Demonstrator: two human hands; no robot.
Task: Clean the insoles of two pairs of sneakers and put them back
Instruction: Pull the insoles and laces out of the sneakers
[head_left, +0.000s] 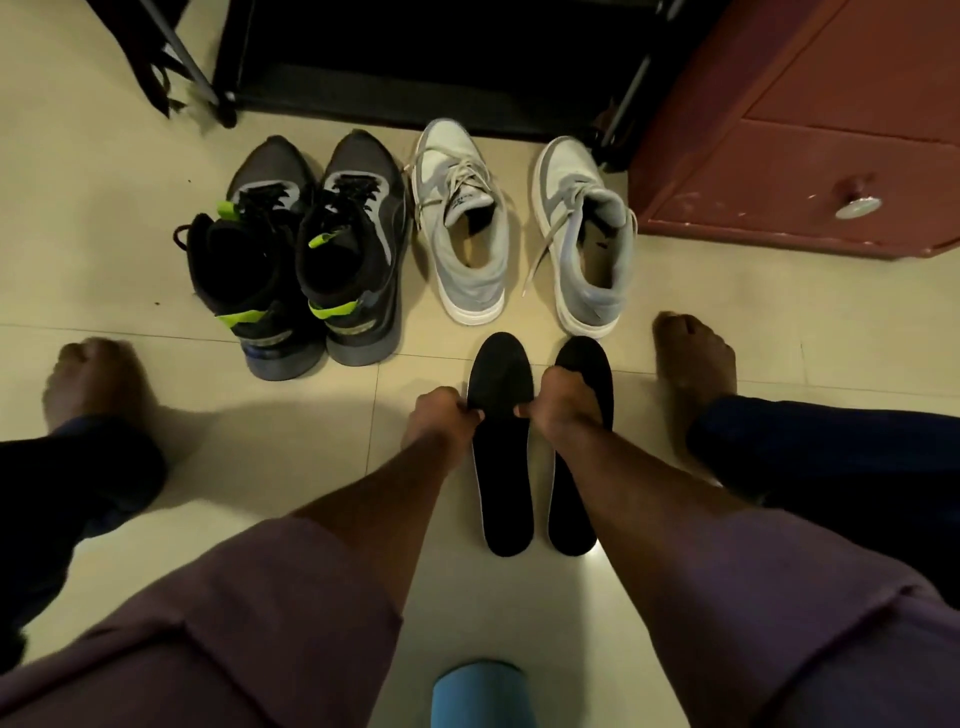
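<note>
While the black sneakers (291, 249) and grey sneakers (519, 228) sit side by side on the tile, both hands work below them. Left hand (441, 421) pinches the left black insole (501, 441); right hand (563, 405) curls over the right insole (579, 457).

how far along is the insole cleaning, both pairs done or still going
Still going. Two black insoles lie side by side on the floor, in front of the grey sneakers, whose openings show bare tan interiors, so that pair looks emptied. The left hand and right hand each pinch an insole. Whether they are clean cannot be told. The black sneakers stand untouched, interiors too dark to judge. Left: refit these, then the black pair.
</note>
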